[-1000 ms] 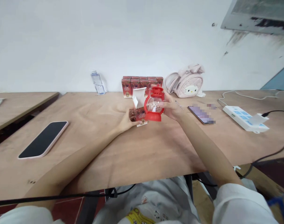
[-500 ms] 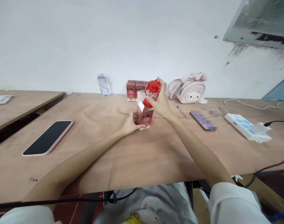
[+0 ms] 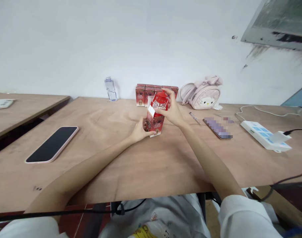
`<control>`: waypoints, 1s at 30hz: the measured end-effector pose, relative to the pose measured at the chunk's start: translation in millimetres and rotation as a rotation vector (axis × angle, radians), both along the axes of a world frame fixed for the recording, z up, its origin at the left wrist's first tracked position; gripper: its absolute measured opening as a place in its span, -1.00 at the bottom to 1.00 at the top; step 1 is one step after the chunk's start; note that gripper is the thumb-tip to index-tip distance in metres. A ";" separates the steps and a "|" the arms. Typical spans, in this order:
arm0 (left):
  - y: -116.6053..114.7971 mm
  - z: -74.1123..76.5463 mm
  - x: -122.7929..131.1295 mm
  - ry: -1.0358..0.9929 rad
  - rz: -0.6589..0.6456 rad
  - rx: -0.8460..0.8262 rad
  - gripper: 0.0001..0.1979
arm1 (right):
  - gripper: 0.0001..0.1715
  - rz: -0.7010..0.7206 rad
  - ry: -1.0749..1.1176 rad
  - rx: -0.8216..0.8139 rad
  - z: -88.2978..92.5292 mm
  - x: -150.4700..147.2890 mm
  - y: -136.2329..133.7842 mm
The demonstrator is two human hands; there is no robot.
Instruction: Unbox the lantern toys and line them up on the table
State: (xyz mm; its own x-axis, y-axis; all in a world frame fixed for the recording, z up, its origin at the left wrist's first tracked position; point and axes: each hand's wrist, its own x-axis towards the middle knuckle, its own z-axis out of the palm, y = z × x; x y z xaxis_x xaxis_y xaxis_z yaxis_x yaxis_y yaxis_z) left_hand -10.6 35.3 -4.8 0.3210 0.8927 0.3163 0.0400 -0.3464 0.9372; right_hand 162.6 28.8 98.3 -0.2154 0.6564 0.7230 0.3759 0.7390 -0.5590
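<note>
Right now my left grip (image 3: 140, 130) is clasping the lower part of a small red printed cardboard box (image 3: 155, 124), thumb at the front and fingers closed around its near side. The box is standing upright on the pale brown wooden surface (image 3: 146, 165), roughly at its middle.

My right grip (image 3: 172, 111) is wrapping around a red plastic lantern with a clear round globe (image 3: 161, 100), fingers curled over its far side. It is holding the lantern in the open top of the box. The lantern's base is hiding inside the box, while the globe and red cap are showing above the rim. A white flap of the box (image 3: 151, 110) is sticking up on the lantern's left.

Just behind, a row of matching red boxes (image 3: 143, 94) is standing against the white wall. A clear plastic water bottle (image 3: 110, 88) is standing to their left and a pink cat-faced bag (image 3: 203, 95) is resting to their right.

Near my right forearm a thin pen-like tool (image 3: 194, 117) is lying, and beyond it a phone with a blurred screen (image 3: 217, 127) and a white power strip (image 3: 265, 136). Well apart on my left, a black phone in a pink case (image 3: 53, 144) is lying flat.
</note>
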 end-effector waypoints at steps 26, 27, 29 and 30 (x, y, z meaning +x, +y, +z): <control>-0.6 0.9 1.3 -0.004 -0.017 0.012 -0.27 | -0.38 -0.135 -0.194 -0.086 3.2 -4.9 -10.8; -0.3 0.8 1.3 0.000 -0.015 0.013 -0.26 | -0.38 -0.142 -0.213 -0.091 3.1 -3.7 -11.3; 0.4 0.2 0.7 0.014 -0.005 0.020 -0.25 | -0.38 -0.146 -0.241 -0.081 2.2 -0.8 -11.6; 0.7 -0.1 0.4 0.020 0.001 0.026 -0.25 | -0.39 -0.140 -0.247 -0.066 1.3 0.5 -11.3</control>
